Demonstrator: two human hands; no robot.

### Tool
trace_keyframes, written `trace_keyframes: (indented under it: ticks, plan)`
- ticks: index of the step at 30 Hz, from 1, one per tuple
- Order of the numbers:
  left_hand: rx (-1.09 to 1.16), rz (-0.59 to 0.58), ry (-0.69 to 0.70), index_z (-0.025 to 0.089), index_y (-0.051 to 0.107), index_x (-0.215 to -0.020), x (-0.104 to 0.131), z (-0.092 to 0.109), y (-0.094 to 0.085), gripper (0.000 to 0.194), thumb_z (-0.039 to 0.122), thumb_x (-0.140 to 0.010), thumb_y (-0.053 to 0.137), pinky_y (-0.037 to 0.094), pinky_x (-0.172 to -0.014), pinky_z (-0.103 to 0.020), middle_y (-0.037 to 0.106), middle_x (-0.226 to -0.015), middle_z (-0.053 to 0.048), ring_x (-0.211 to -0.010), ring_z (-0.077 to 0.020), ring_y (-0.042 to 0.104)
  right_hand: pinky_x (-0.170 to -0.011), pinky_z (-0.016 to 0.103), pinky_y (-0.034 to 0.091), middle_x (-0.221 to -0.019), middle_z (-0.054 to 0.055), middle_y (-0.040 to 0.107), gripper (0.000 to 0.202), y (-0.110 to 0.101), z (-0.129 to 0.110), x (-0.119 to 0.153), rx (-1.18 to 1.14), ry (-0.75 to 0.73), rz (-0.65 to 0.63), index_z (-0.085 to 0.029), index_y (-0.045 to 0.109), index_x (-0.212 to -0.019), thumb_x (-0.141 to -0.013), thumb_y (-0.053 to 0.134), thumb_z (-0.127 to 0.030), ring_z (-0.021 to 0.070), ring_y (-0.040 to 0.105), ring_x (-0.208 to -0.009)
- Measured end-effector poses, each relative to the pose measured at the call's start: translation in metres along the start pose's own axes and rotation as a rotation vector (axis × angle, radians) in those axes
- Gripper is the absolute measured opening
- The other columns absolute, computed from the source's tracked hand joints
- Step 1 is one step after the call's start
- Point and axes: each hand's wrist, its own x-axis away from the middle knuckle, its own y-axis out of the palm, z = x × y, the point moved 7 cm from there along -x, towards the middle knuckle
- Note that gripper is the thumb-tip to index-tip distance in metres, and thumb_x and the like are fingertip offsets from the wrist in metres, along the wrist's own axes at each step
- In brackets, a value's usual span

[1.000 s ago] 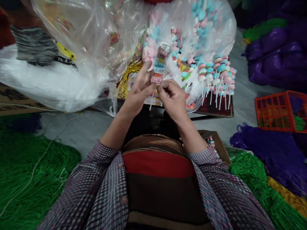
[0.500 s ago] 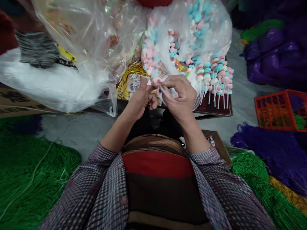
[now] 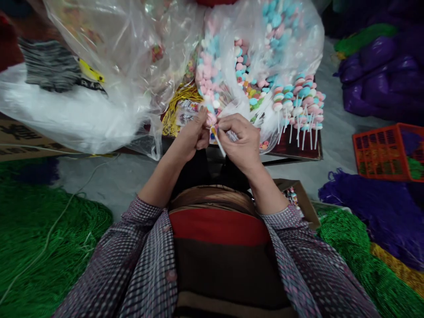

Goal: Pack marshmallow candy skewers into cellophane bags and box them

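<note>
Between my hands is a marshmallow pop (image 3: pixel 211 119) in a clear printed wrapper, its white stick slanting down to the right. My left hand (image 3: pixel 190 138) is closed on its left side, with the thumb along the wrapper. From the right, the thumb and forefinger of my right hand (image 3: pixel 243 142) pinch the wrapper's gathered neck, just above the stick. Gold twist ties (image 3: pixel 177 99) and a pile of printed wrappers (image 3: pixel 185 112) lie beyond my left hand. Several unwrapped marshmallow skewers (image 3: pixel 303 101) rest to the right of my right hand, sticks toward me.
Big clear bags (image 3: pixel 132 48) of sweets crowd the dark table (image 3: pixel 298 152). An open cardboard box (image 3: pixel 303 198) stands by my right arm. Green strands (image 3: pixel 43 238) cover the floor at left; an orange crate (image 3: pixel 377 152) and purple strands (image 3: pixel 374 212) are at right.
The pop has come slightly left and its stick now shows, pointing down-right. My right hand has moved a little left and down; my left fingers have curled in closer.
</note>
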Motion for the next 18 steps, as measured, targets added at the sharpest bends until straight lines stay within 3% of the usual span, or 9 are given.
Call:
trace_keyframes:
  ticks: [2, 4, 7, 10, 12, 15, 18]
  plan:
    - [-0.092, -0.138, 0.156, 0.020, 0.066, -0.067, 0.002, 0.015, 0.008, 0.034, 0.042, -0.092, 0.065, 0.020, -0.040, -0.017, 0.036, -0.042, 0.008, -0.037, -0.0036, 0.023, -0.084, 0.035, 0.054, -0.078, 0.001, 0.070, 0.020, 0.005, 0.007, 0.003, -0.046, 0.043, -0.073, -0.024, 0.065, -0.068, -0.087, 0.069, -0.030, 0.0167, 0.062, -0.078]
    - [-0.205, -0.243, 0.289, 0.020, 0.072, -0.071, 0.012, 0.031, 0.013, 0.012, 0.028, -0.080, 0.074, 0.033, -0.048, -0.016, 0.050, -0.051, 0.006, -0.045, -0.0034, 0.036, -0.080, 0.033, 0.053, -0.075, 0.000, 0.068, 0.021, 0.006, 0.020, 0.004, -0.125, 0.142, -0.148, -0.022, 0.065, -0.067, -0.085, 0.071, -0.031, 0.0147, 0.060, -0.075]
    - [-0.446, -0.349, 0.316, 0.020, 0.077, -0.074, 0.028, 0.037, 0.022, 0.004, 0.018, -0.071, 0.077, 0.046, -0.067, -0.020, 0.069, -0.071, 0.000, -0.065, -0.0086, 0.058, -0.081, 0.032, 0.052, -0.078, 0.000, 0.069, 0.022, 0.001, 0.037, 0.008, -0.297, 0.310, -0.255, -0.021, 0.069, -0.070, -0.082, 0.077, -0.038, 0.0138, 0.061, -0.077]
    - [-0.746, -0.428, 0.294, 0.024, 0.079, -0.075, 0.036, 0.024, 0.033, 0.015, 0.011, -0.070, 0.074, 0.046, -0.077, -0.025, 0.072, -0.075, -0.001, -0.072, -0.0133, 0.064, -0.087, 0.034, 0.053, -0.091, 0.002, 0.073, 0.029, -0.008, 0.045, 0.014, -0.443, 0.401, -0.330, -0.020, 0.072, -0.069, -0.074, 0.085, -0.046, 0.0158, 0.065, -0.088]
    - [-0.945, -0.441, 0.384, 0.028, 0.081, -0.077, 0.037, 0.011, 0.043, 0.023, 0.009, -0.072, 0.069, 0.044, -0.083, -0.029, 0.071, -0.072, 0.000, -0.075, -0.0159, 0.062, -0.089, 0.035, 0.053, -0.092, 0.003, 0.073, 0.034, -0.013, 0.051, 0.022, -0.502, 0.452, -0.329, -0.020, 0.071, -0.067, -0.069, 0.089, -0.049, 0.0167, 0.066, -0.092]
    - [-1.124, -0.399, 0.534, 0.029, 0.080, -0.078, 0.033, -0.012, 0.058, 0.024, 0.016, -0.084, 0.061, 0.041, -0.090, -0.037, 0.066, -0.071, -0.004, -0.079, -0.0213, 0.057, -0.071, 0.029, 0.052, -0.073, -0.001, 0.067, 0.040, -0.015, 0.061, 0.039, -0.581, 0.594, -0.244, -0.021, 0.066, -0.066, -0.064, 0.091, -0.053, 0.0141, 0.062, -0.074]
    - [-1.179, -0.393, 0.586, 0.026, 0.079, -0.080, 0.031, -0.035, 0.071, 0.031, 0.019, -0.092, 0.052, 0.038, -0.089, -0.040, 0.060, -0.070, -0.005, -0.077, -0.0225, 0.052, -0.051, 0.024, 0.040, -0.061, -0.005, 0.056, 0.044, -0.021, 0.071, 0.059, -0.608, 0.738, -0.069, -0.024, 0.061, -0.069, -0.063, 0.091, -0.055, 0.0098, 0.048, -0.055]
